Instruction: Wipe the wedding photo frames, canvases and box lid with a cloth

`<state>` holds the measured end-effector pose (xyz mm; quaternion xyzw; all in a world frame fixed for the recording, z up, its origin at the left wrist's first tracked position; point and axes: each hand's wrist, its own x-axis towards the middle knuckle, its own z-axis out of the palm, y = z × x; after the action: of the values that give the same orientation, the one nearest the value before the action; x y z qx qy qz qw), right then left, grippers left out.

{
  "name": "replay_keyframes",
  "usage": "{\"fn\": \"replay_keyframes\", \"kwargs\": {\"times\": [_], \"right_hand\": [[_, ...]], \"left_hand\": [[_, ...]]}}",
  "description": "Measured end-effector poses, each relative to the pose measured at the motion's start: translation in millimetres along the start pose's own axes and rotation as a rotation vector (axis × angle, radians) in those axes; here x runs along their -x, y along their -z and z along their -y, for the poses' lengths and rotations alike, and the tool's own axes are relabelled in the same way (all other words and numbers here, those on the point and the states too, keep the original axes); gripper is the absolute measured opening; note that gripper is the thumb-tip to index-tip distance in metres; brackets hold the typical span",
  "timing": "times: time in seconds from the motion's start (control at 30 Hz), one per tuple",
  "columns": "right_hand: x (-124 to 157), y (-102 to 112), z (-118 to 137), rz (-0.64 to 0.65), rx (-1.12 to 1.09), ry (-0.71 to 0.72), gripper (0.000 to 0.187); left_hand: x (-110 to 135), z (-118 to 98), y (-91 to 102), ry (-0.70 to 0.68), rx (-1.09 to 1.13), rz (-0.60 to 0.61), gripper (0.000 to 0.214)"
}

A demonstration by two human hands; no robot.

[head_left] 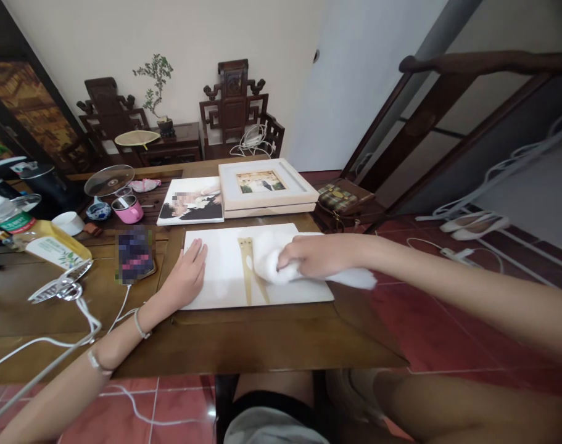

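Observation:
A white rectangular panel (218,271) with a gold, two-legged design (245,265) down its middle lies flat on the wooden table. My left hand (192,274) rests on the panel's left edge, fingers stretched out and holding nothing. Over the right half, my right hand (315,256) is closed round a bunched white cloth (269,262). The cloth presses against the panel beside the gold design, and a loose end (355,279) trails past the right edge. Part of the panel's right side is hidden under the cloth and hand.
Behind the panel are a photo book (192,213) and a cream box with a framed picture (266,197). To the left stand a pink cup (129,213), a bottle of yellow liquid (53,240), a phone (135,256) on a cable and a metal-and-clear stand (68,283).

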<state>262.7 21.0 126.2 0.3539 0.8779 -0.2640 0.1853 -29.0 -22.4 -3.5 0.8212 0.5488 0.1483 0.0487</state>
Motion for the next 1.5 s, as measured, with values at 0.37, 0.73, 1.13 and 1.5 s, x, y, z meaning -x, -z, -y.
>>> {"fn": "replay_keyframes", "kwargs": {"times": [0.37, 0.73, 1.13, 1.5], "right_hand": [[-5.9, -62.4, -33.5, -0.256, 0.241, 0.092, 0.060], [32.0, -131.0, -36.4, -0.541, 0.366, 0.661, 0.032], [7.0, -102.0, -57.2, -0.509, 0.220, 0.663, 0.025], [-41.5, -46.7, -40.6, -0.449, 0.173, 0.068, 0.051]], "left_hand": [[-3.1, -5.0, -0.2, 0.003, -0.017, 0.027, 0.048], [-2.6, 1.1, -6.8, 0.004, -0.007, 0.005, 0.047], [-0.1, 3.9, -4.3, -0.001, 0.004, 0.001, 0.048], [-5.8, -8.8, -1.0, 0.008, -0.010, 0.034, 0.048]]}}
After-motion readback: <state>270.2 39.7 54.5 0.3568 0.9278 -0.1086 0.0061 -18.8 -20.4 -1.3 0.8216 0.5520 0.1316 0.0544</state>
